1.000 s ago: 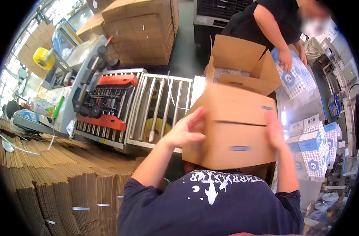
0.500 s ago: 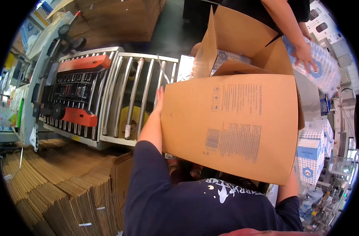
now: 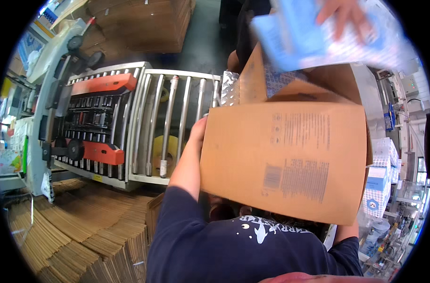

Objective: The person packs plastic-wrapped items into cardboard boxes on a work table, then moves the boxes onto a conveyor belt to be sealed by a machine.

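Observation:
A large open cardboard box (image 3: 290, 155) is in front of me, its printed side turned toward me and its flaps standing up at the far side. My left hand (image 3: 201, 126) grips the box's left edge, with the fingers partly out of sight behind it. Of my right arm only the forearm (image 3: 348, 232) shows below the box's lower right corner; the right hand is hidden by the cardboard. Patterned blue-and-white packs (image 3: 277, 81) lie inside. Over the opening, a co-worker's hand (image 3: 345, 16) presses on blurred blue-and-white packs (image 3: 314, 45).
A roller conveyor (image 3: 177, 127) runs on the left, with an orange-and-black sealing machine (image 3: 99, 118) over it. Flattened cartons (image 3: 83, 221) are stacked at lower left. More packs (image 3: 377, 188) stand at right beside machinery, and a pallet-like cardboard stack (image 3: 135, 28) is behind.
The co-worker's packs have swung left from the right side to over the box opening. The box has shifted slightly right and down in view, with my left hand still at its edge.

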The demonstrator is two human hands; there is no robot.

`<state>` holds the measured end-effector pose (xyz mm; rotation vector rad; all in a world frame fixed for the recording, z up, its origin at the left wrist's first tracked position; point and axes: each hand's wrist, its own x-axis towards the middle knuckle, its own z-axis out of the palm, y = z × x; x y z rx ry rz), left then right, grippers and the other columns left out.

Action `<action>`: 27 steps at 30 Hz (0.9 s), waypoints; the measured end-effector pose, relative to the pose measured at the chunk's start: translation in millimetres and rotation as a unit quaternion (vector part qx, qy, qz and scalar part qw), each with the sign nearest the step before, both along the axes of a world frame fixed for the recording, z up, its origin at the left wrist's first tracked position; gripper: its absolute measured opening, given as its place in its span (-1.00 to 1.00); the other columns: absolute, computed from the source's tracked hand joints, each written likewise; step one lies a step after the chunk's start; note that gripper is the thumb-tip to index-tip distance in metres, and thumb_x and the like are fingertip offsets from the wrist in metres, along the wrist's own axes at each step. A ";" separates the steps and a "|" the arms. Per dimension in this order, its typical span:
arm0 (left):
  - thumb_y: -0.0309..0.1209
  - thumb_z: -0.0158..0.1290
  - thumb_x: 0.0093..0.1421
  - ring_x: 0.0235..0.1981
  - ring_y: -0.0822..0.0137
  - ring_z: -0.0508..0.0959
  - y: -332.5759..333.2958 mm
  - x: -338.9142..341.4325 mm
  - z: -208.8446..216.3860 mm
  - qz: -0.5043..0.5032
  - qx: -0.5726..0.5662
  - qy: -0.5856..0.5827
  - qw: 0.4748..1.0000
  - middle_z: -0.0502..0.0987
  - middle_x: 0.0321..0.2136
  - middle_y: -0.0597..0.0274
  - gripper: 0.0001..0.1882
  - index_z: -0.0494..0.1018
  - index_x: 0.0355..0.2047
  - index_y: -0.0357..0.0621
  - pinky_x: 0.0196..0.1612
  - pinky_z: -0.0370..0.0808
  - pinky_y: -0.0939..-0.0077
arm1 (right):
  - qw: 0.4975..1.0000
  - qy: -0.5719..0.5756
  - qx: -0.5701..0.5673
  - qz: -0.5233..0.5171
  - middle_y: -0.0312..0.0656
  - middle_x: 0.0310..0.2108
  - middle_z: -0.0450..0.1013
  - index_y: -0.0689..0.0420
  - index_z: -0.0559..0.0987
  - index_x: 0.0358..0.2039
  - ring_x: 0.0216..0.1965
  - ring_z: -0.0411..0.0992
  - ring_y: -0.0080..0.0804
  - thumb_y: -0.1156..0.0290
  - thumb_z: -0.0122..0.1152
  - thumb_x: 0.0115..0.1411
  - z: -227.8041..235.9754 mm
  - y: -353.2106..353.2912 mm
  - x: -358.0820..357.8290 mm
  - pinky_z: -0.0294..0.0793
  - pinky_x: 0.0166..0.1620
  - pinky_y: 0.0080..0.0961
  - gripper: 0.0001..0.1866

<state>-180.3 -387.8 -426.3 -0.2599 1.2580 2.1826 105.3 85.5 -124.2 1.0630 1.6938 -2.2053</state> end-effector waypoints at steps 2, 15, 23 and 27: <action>-0.06 -0.30 0.31 0.01 0.22 0.40 -22.7 36.9 82.1 0.077 0.158 0.000 0.984 0.41 -0.03 0.07 -0.44 0.23 0.09 -0.29 0.03 0.36 0.34 | 1.000 0.006 -0.023 -0.005 -0.23 0.21 0.12 0.02 0.11 0.24 0.24 0.02 -0.29 -0.30 -0.44 0.19 -5.7 -11.9 -3.7 0.09 0.16 -0.18 -0.21; -0.32 -0.11 0.24 -0.18 0.44 0.40 70.1 140.9 404.4 0.136 -0.038 0.184 0.973 0.45 -0.22 0.25 -0.71 0.36 -0.11 -0.22 -0.09 0.33 0.55 | 0.966 0.158 0.113 0.171 -0.23 0.32 -0.13 -0.08 0.00 0.29 0.32 -0.18 -0.27 -0.13 -0.17 0.20 70.1 -103.5 -87.0 -0.13 0.19 0.08 -0.28; -0.23 -0.21 0.31 -0.22 0.43 0.42 214.5 232.6 432.1 -0.243 0.034 0.275 0.930 0.44 -0.24 0.26 -0.70 0.30 -0.08 -0.15 -0.13 0.38 0.48 | 0.883 0.223 0.338 0.239 -0.13 0.30 -0.11 0.01 -0.01 0.29 0.30 -0.15 -0.30 0.33 0.03 0.05 136.5 -26.1 -21.0 -0.09 0.25 -0.38 -0.22; -0.39 -0.17 0.21 -0.34 0.00 0.52 241.7 287.1 435.4 -0.302 -0.259 0.521 0.755 0.49 -0.41 -0.11 -0.68 0.24 -0.05 -0.26 -0.28 0.43 0.18 | 0.934 0.318 0.077 0.143 -0.08 0.28 -0.10 0.07 -0.08 0.29 0.30 -0.14 -0.28 0.36 0.06 -0.01 140.0 -49.8 33.8 -0.13 0.26 -0.43 -0.15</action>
